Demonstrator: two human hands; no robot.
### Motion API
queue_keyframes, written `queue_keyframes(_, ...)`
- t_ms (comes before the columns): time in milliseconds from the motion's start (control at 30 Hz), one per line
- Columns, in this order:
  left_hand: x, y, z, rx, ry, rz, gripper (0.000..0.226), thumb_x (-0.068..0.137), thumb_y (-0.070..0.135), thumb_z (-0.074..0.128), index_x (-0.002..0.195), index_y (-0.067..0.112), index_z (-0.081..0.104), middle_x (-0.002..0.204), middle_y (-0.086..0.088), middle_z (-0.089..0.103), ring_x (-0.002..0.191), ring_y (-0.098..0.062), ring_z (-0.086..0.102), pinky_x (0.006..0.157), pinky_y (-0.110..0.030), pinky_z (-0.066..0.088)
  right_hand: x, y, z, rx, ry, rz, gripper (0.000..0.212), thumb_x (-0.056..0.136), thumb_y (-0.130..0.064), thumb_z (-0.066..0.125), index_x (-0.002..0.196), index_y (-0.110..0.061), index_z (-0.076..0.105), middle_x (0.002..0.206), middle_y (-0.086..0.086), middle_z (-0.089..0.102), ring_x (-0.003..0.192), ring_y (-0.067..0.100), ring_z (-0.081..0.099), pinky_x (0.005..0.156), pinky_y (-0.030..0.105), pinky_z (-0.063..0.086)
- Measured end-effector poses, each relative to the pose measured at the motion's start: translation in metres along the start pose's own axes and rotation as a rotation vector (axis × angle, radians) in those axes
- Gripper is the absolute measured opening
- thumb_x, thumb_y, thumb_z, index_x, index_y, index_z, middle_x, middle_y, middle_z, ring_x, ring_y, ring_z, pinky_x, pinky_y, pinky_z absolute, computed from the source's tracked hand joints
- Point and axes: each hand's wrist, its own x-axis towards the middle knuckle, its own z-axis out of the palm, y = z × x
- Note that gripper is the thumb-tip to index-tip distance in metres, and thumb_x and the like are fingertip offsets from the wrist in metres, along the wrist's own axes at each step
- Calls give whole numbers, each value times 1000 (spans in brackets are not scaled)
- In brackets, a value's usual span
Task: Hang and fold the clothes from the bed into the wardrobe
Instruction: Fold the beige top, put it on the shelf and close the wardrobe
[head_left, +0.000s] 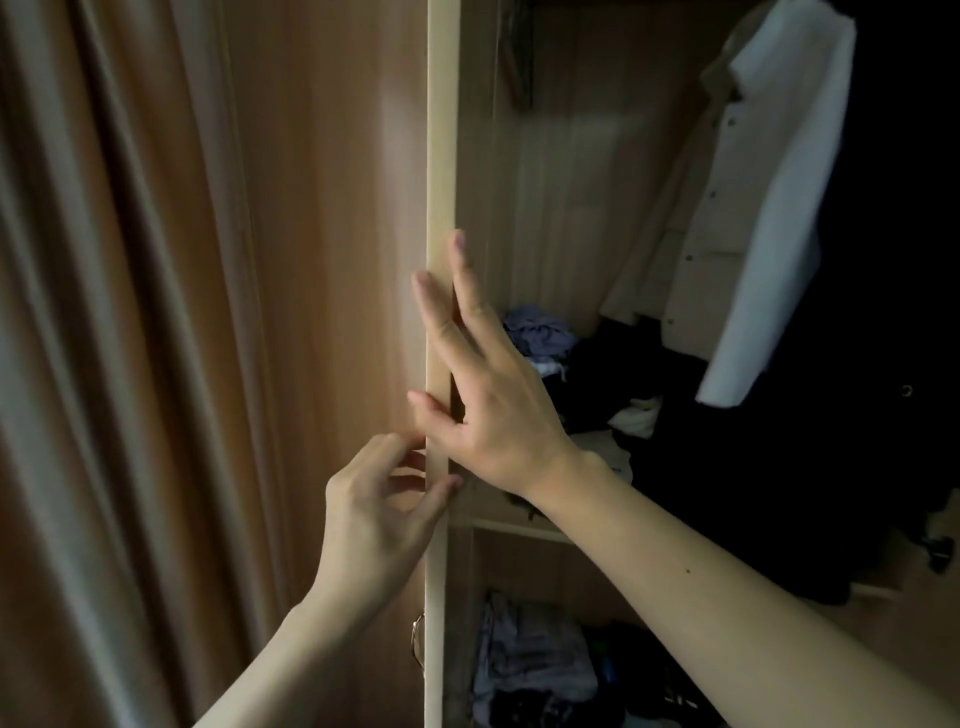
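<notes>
Curtain left of the door, wardrobe interior right of it. Left hand pinches the door's edge just below right hand. Inside: shirt hangs upper right, clothes pile on the shelf below it, folded clothes under that shelf.

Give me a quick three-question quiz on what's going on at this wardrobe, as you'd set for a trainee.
1. True or false: the right hand lies with straight fingers on the edge of the wardrobe door.
2. What hangs at the upper right inside? A) a pale buttoned shirt B) a red towel C) a yellow umbrella
3. Fill the gap: the clothes on the shelf beside the right hand lie ____ (folded or crumpled).

Key: 1 true; 2 A; 3 crumpled.
</notes>
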Motion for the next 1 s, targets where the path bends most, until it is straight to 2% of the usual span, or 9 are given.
queue_keyframes(100,0,7,9,-32,15,17,36,76,22,81,109,19,66,94,7,65,87,-11,66,74,-16,55,-6,1,-9,22,7,16,82,86,-10,70,152,1,23,163,20,1,151,16,13,91,32,54)
queue_keyframes(233,-2,15,26,-63,15,22,39,75,20,83,111,14,68,94,8,62,86,-14,64,73,-24,57,-21,5,-22,21,25,66,80,88,-9,68,152,0,22,164,15,0,137,1,35,78,34,57)
queue_keyframes(300,-2,21,36,-73,13,24,41,74,19,84,112,14,68,97,9,61,86,-14,64,72,-27,58,-29,10,-30,4,35,90,81,89,-10,68,153,0,19,164,13,0,141,-3,27,87,31,57)
queue_keyframes(367,-2,26,46,-91,10,40,44,73,20,84,114,14,67,99,9,61,86,-13,64,72,-26,57,-36,16,-38,-24,40,109,82,89,-12,69,153,-1,19,164,13,2,147,3,17,102,19,45)
queue_keyframes(433,-2,30,57,-107,-3,55,47,73,23,83,115,12,66,102,8,61,89,-14,64,74,-23,56,-43,21,-48,-55,37,137,82,89,-14,70,153,-2,20,164,11,4,148,4,14,104,10,33)
queue_keyframes(500,-3,33,69,-111,-26,64,49,73,23,83,118,12,65,106,6,61,94,-16,63,76,-20,55,-50,27,-59,-83,38,170,82,89,-16,71,153,-3,21,164,11,6,147,2,13,103,6,28)
queue_keyframes(733,-1,43,125,-108,-85,100,54,73,18,85,122,10,63,125,3,55,111,-10,57,82,-17,52,-77,59,-95,-148,121,209,76,86,-11,73,148,2,32,160,15,23,148,17,25,115,22,30)
queue_keyframes(900,3,51,172,-32,-135,117,60,79,28,80,132,12,57,134,4,50,122,-17,52,91,-34,54,-95,90,-120,-235,112,305,77,86,-15,74,150,-5,33,160,7,26,147,15,26,117,23,28)
queue_keyframes(1000,13,56,198,40,-157,126,62,82,35,76,137,16,54,140,6,47,130,-13,46,100,-35,50,-104,111,-137,-224,102,376,79,85,-19,75,151,-8,33,159,3,28,147,11,24,118,20,22)
